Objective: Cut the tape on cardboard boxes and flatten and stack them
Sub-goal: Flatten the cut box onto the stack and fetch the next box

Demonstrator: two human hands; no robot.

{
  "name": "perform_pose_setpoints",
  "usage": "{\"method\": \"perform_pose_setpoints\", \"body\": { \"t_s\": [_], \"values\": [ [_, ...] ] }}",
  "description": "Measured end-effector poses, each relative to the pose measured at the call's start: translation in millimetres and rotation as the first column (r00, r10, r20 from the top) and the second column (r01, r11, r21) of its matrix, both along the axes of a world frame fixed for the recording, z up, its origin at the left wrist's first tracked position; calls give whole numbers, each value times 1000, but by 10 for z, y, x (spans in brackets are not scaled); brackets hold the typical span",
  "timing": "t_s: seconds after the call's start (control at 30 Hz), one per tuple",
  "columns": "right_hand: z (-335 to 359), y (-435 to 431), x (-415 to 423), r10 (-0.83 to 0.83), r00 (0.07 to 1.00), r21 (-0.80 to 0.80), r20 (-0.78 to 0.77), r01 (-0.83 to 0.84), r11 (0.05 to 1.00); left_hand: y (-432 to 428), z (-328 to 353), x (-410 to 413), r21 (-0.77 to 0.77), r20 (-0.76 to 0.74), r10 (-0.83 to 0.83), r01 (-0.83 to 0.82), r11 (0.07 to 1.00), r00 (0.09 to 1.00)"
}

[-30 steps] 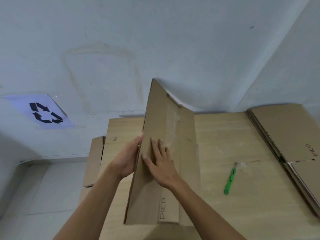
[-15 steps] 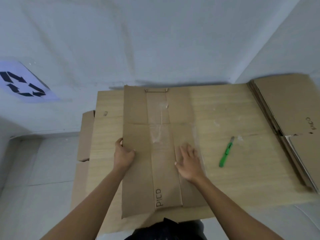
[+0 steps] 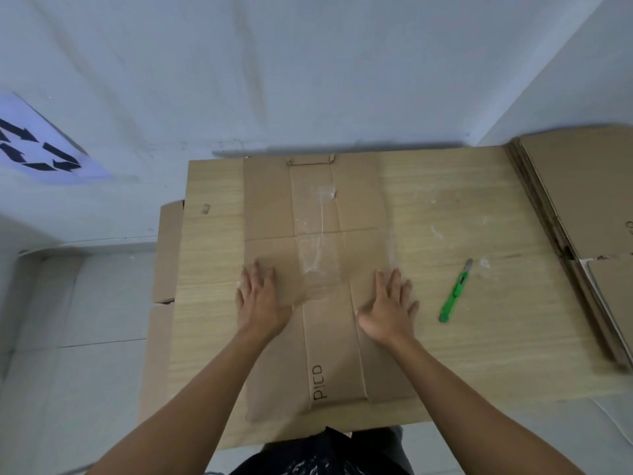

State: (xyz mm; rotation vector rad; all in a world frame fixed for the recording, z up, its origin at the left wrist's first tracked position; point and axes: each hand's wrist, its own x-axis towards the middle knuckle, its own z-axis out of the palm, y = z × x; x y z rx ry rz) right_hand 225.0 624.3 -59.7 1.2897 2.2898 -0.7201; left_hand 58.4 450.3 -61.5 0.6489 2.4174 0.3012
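Fingers [image 3: 255, 275] of the left hand [image 3: 262, 299] lie straight and slightly spread, palm down on the box [image 3: 270, 200]. The right hand [image 3: 387, 308] lies the same way, its fingers [image 3: 383, 281] splayed and flat on the box's right part, the outer ones reaching its right edge. The box is flat on the bench [image 3: 462, 354], stretching from the far edge at the wall to the near edge. A strip of clear tape [image 3: 318, 255] runs down its middle panel between the hands, and "PICO" [image 3: 318, 382] is printed nearer the person. A green knife [image 3: 455, 293] lies on the bench just right of the right hand, not touching it. A stack [image 3: 575, 193] of flattened boxes fills the bench's right end. More cardboard [image 3: 168, 248] shows beside the bench's left edge, and a recycling sign [image 3: 37, 152] shows far left.
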Motion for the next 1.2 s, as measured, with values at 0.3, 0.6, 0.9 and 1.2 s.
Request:
{"method": "perform_pose_setpoints", "body": {
  "t_s": [0.3, 0.6, 0.9, 1.2],
  "values": [
    [-366, -98, -86, 303, 951, 278, -69, -273, 921, 99, -265, 132, -32, -200, -251, 250, 968, 947],
    [-517, -139, -68, 305, 949, 410, -84, -247, 878, 142, -362, 213, -34, -304, -188, 186, 982, 934],
    [-455, -142, -110, 276, 952, 337, -129, -220, 916, 85, -399, 197, 12, -303, -178, 190, 982, 936],
    [128, 282, 177, -518, 783, -150, -345, 499, 854, -116, 0, 51, 332, 140, 643, -648, 686, 753]
  ]
}}
